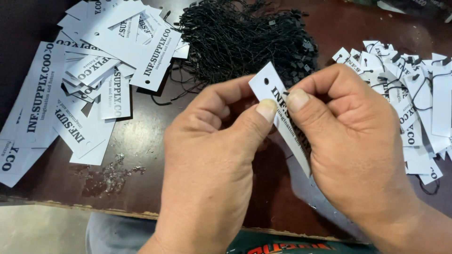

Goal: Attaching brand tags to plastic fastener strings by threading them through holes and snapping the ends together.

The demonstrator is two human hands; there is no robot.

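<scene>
Tags [70, 80], white and unstrung, lie heaped at the left of the dark table [136, 141]. Black string loops [240, 37] pile behind. The left hand [212, 164] and right hand [358, 141] both pinch one white paper tag [270, 87] between thumbs and fingers. Strung tags [414, 94] spread at right.

Dark brown table [141, 141], pretty scuffed: loose white tags [94, 70] piled left, black strings [240, 37] up top, strung tags [414, 94] on the right.
</scene>
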